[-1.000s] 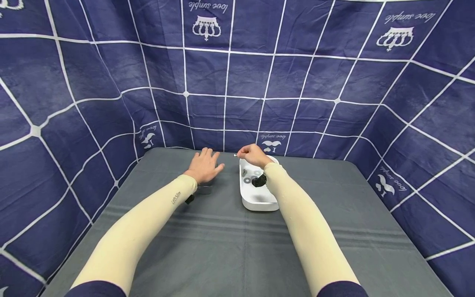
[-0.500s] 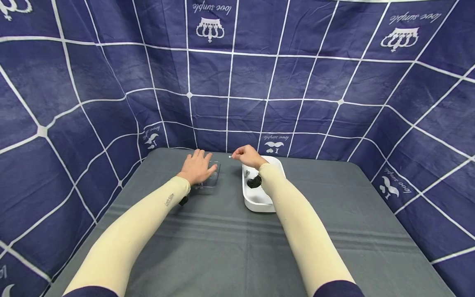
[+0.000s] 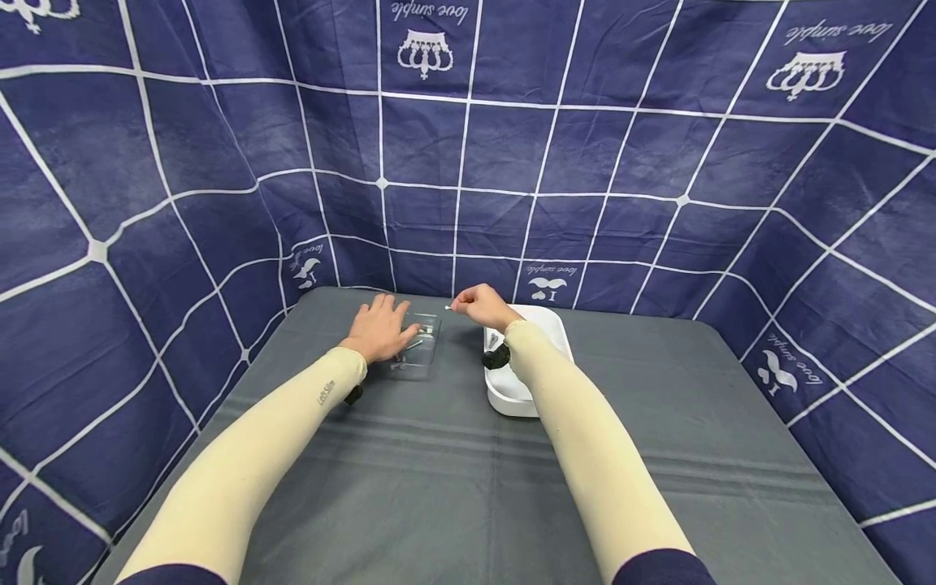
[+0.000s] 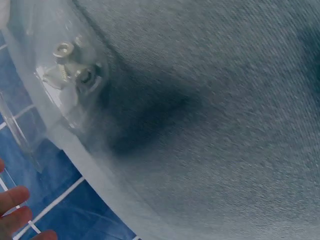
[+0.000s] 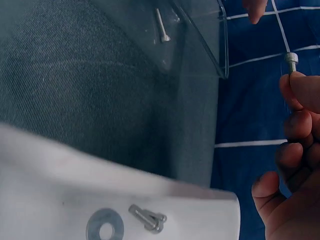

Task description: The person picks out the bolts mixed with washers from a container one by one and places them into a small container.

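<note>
My right hand (image 3: 483, 307) pinches a small socket-head screw (image 5: 291, 59) between thumb and fingertip, its knurled head pointing away from the hand. In the head view this hand is just left of the far end of the white tray (image 3: 541, 318). Fingers spread, my left hand (image 3: 374, 329) is over a clear plastic box (image 3: 417, 372) and covers its left part. One long screw (image 5: 162, 27) lies inside the box in the right wrist view. Several small screws (image 4: 65, 65) show through its clear plastic in the left wrist view.
Inside the white tray are a flat washer (image 5: 95, 227) and a few loose screws (image 5: 146, 218). The right forearm hides part of the tray. Grey cloth covers the table (image 3: 439, 487), and a blue checked curtain (image 3: 497, 146) hangs close behind its far edge.
The right hand has moved left with the screw, from the tray toward the clear box. The left hand has shifted left, leaving more of the box in sight.
</note>
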The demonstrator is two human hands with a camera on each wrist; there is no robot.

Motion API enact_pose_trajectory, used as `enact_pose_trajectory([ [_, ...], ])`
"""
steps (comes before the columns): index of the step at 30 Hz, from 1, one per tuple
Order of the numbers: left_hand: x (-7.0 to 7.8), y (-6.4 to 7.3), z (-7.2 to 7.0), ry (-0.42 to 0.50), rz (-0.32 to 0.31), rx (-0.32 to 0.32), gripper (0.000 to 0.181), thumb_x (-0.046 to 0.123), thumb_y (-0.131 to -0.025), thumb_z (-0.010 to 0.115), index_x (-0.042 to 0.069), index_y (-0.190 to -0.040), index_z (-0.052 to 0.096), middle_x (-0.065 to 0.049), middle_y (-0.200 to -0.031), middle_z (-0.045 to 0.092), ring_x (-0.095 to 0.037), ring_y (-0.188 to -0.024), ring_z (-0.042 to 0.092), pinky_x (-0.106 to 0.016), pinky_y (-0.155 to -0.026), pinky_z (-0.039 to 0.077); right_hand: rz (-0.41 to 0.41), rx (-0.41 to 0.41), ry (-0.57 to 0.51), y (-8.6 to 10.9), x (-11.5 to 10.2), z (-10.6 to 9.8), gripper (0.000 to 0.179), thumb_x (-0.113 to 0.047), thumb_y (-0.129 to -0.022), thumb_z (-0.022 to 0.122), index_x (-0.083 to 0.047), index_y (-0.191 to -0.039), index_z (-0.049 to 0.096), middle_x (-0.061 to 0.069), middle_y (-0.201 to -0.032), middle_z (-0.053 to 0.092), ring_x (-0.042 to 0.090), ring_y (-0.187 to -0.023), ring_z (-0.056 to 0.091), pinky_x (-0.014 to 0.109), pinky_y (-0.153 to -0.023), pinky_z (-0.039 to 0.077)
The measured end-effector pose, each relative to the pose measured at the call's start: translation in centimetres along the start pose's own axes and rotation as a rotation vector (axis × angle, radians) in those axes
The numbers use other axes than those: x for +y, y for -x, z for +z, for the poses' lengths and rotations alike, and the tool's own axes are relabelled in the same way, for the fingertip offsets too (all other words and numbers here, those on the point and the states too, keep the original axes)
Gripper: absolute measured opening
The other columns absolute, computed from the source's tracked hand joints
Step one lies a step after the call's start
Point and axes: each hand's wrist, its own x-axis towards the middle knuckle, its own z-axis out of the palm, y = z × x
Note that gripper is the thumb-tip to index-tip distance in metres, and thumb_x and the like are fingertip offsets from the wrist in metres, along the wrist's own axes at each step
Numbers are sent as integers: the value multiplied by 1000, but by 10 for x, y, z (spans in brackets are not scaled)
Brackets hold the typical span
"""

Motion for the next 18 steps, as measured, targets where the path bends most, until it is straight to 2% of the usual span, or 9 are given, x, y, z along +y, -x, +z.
enact_pose_trajectory([
  [5,-10,1,4,6,-11,-8,67,53,-101,44,9,-152,43,-23,-148,42,-40,-143,32,-65,-111,31,-9,-7,-4,-5,-3,7,17,-14,-96,64,-1,-95,76,2,-88,70,9,-79,52,21,-74,40],
  [12,-21,7,3,6,-28,-33,69,55,-102,40,10,-153,40,-22,-149,41,-39,-143,32,-63,-110,32,15,-33,-26,-6,-14,15,22,-14,-98,63,4,-103,75,15,-101,73,10,-81,51,22,-74,40],
  [18,-26,11,5,28,-35,-36,67,51,-102,44,9,-154,40,-24,-149,42,-40,-143,32,-63,-110,33,-10,-55,-12,-10,-20,21,24,-15,-99,61,3,-104,75,19,-105,73,10,-84,53,22,-76,42],
])
